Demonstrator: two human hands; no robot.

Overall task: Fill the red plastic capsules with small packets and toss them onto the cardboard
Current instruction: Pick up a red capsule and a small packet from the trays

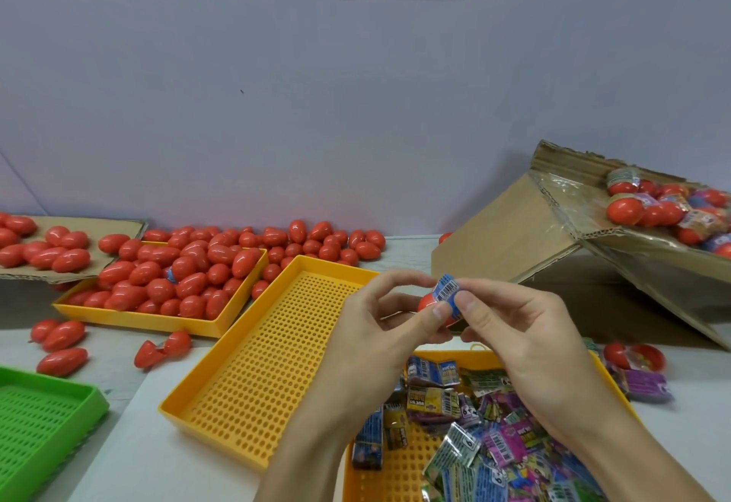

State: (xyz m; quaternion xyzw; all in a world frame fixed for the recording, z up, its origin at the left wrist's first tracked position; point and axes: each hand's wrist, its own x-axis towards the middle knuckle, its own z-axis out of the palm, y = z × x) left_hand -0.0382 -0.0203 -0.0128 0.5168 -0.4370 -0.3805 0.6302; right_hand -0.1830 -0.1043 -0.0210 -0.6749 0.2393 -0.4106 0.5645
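Observation:
My left hand [379, 323] holds a red capsule [428, 301] between thumb and fingers, above the table's middle. My right hand [510, 327] pinches a small blue packet [446, 291] with a barcode, which sits at the capsule's open end. A yellow tray [419, 466] under my wrists holds several loose packets [494, 438]. Another yellow tray [130, 317] at the left is heaped with red capsules [174, 280]. A tilted cardboard sheet [561, 220] at the right carries filled capsules [668, 209].
An empty perforated yellow tray [261, 367] lies in the centre and a green tray [39, 426] at the lower left. More red capsules are strewn on a flat cardboard [114, 226] at far left and along the wall. An opened capsule [637, 357] and a purple packet [644, 387] lie at right.

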